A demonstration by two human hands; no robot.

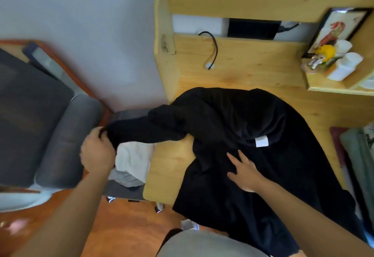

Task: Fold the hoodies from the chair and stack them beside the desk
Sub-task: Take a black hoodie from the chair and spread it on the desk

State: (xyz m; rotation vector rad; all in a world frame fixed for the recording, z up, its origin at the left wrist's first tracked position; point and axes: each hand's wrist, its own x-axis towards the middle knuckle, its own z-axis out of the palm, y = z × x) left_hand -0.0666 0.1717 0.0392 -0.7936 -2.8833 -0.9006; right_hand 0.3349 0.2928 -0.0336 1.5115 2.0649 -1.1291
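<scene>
One view only, head cam looking down, so here's what I've got. My black hoodie (pixel 253 135) is spread over the pine desk (pixel 232 64), filling the middle and lower right of the frame, hem hanging off the near edge toward my lap. Its sleeve (pixel 145 127) runs out to the left, past the desk's edge, so the long axis of that sleeve goes roughly left-right across the centre of the picture.

My left hand (pixel 98 151) is out at the cuff end, centre left, fingers curled tight around the black fabric. My right hand (pixel 242 171) lies flat on the body of the hoodie, fingers straight and spread, pinning it down just below the white neck label (pixel 261 141).

So the sleeve sits between my hands, and the left is the one on it. I reckon the fold comes next: bring the cuff rightward over the torso while the right hand holds things put.

Fabric looks thick, matte, soft and floppy. Below the sleeve, a pale hoodie pile (pixel 131 161) sits on the dark chair (pixel 121 192) beside the desk. Wood floor is lower left.
</scene>
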